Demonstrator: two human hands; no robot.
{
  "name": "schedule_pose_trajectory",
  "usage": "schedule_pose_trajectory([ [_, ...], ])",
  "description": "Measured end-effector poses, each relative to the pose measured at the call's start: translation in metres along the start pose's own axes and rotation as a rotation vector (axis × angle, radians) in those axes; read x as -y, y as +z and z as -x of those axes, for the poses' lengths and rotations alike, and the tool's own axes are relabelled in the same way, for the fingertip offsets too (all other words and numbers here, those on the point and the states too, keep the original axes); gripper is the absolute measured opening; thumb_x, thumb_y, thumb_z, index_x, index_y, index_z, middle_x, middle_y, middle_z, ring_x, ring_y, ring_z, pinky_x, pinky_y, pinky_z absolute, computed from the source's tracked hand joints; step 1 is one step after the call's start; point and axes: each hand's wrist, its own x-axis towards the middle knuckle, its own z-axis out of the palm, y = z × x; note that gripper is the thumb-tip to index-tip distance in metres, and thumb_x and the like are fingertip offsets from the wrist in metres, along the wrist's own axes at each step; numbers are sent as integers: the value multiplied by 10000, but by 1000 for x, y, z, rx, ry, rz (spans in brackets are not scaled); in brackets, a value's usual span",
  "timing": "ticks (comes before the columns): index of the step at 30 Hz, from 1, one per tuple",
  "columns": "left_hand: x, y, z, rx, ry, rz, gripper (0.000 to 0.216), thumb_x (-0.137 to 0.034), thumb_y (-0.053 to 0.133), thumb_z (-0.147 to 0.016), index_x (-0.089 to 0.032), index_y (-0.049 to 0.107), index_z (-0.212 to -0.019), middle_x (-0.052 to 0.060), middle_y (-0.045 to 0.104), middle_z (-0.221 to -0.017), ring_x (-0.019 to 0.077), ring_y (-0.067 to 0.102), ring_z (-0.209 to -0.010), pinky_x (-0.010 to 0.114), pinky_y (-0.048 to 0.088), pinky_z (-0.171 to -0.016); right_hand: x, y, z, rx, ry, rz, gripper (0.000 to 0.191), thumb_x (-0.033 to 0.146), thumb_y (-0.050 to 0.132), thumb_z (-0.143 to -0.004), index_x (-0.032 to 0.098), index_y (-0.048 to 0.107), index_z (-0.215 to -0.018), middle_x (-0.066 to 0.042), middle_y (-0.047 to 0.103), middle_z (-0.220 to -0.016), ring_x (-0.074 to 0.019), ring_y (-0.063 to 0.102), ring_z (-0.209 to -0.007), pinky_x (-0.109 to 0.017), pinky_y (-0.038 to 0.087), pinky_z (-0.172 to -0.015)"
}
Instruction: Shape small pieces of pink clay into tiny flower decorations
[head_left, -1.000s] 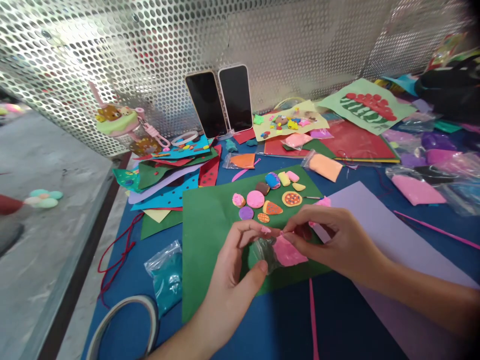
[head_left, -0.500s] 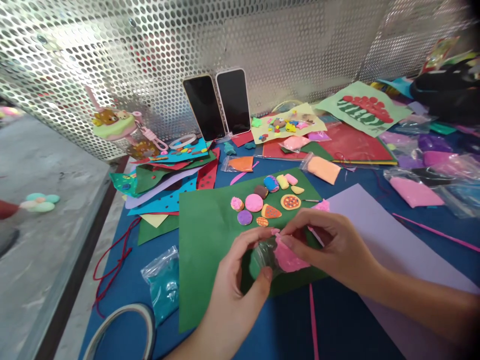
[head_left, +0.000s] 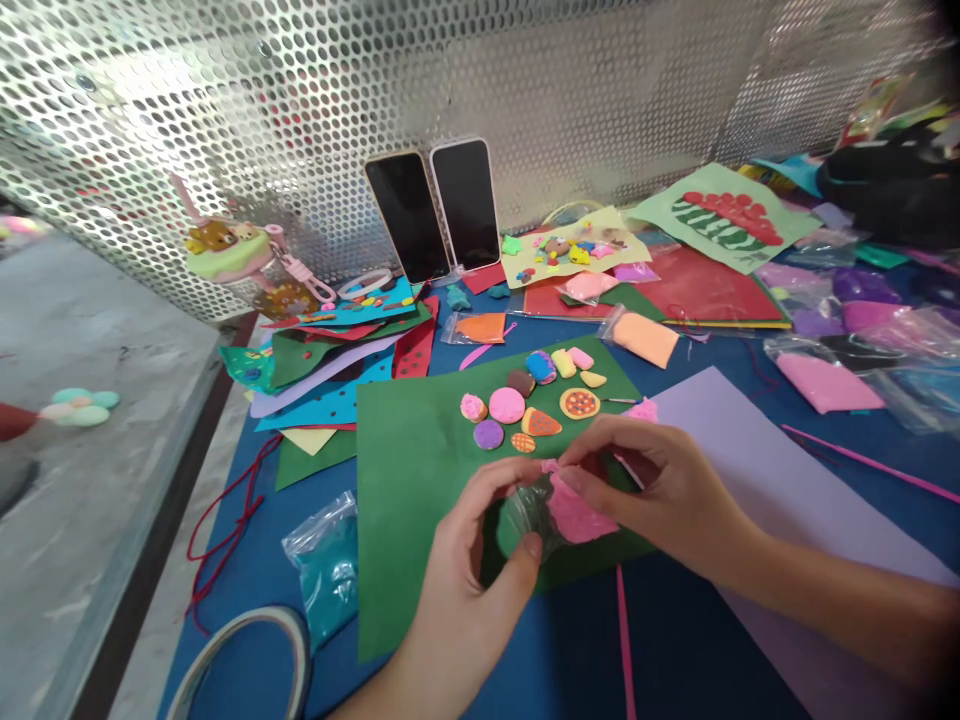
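left hand (head_left: 461, 580) grips the clear bag (head_left: 525, 512), right hand (head_left: 667, 490) pinches its pink clay (head_left: 581, 515); a hard tug could rip the bag or bump the clay pieces (head_left: 525, 405) just on the far side.

tape roll (head_left: 247, 620): cut by bottom edge | pink clay (head_left: 581, 520): partly behind right fingers (head_left: 615, 440)

Craft workshop. Blue worktop (head_left: 675, 640) is covered w/ coloured paper sheets (head_left: 330, 400), and small clay shapes (head_left: 507, 405) (sweets, pizza etc.) sit on a green sheet (head_left: 405, 500). Clay bags (head_left: 645, 338) in pink, orange, teal & purple lie all round. Finished clay-on-paper pics (head_left: 720, 220) at the back, tape roll (head_left: 240, 650) front left. Perforated metal panel (head_left: 300, 100) forms the back wall, w/ 2 phones (head_left: 435, 210) leaning on it
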Motion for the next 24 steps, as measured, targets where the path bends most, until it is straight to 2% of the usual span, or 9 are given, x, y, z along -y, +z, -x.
schedule_pose_trajectory([
  [7, 3, 0, -1, 19, 54, -26, 379, -54, 503, -777, -236, 574, -1102, 22, 587, -1147, 172, 519, -1120, 274, 395, -984, -1, -1, 0, 5, 8, -44, 22, 219, 635, -792, 217, 655, -782, 11, 614, -659, -124, 550, -609, -224, 459, -566],
  [13, 3, -2, 0, -22, 70, 2, 377, -75, 510, -805, -279, 582, -1114, 3, 587, -1145, 143, 528, -1104, 227, 411, -971, -4, -5, 2, 28, -6, -71, 205, 132, 565, -797, 217, 649, -963, -19, 659, -810, -151, 583, -724, -251, 482, -651],
  [19, 6, -3, 1, -58, 74, -14, 400, -75, 525, -802, -295, 579, -1132, 2, 566, -1166, 140, 523, -1108, 225, 404, -981, -2, -4, 3, 83, -51, -12, 288, 85, 549, -778, 229, 670, -995, -19, 688, -842, -156, 603, -730, -267, 481, -672],
  [24, 6, 0, 0, -49, 79, -43, 400, -84, 509, -816, -291, 566, -1152, 13, 560, -1167, 150, 519, -1114, 251, 399, -992, 2, -4, 6, 79, -82, 15, 278, 98, 553, -788, 249, 687, -980, -13, 695, -812, -157, 613, -721, -266, 479, -662],
])
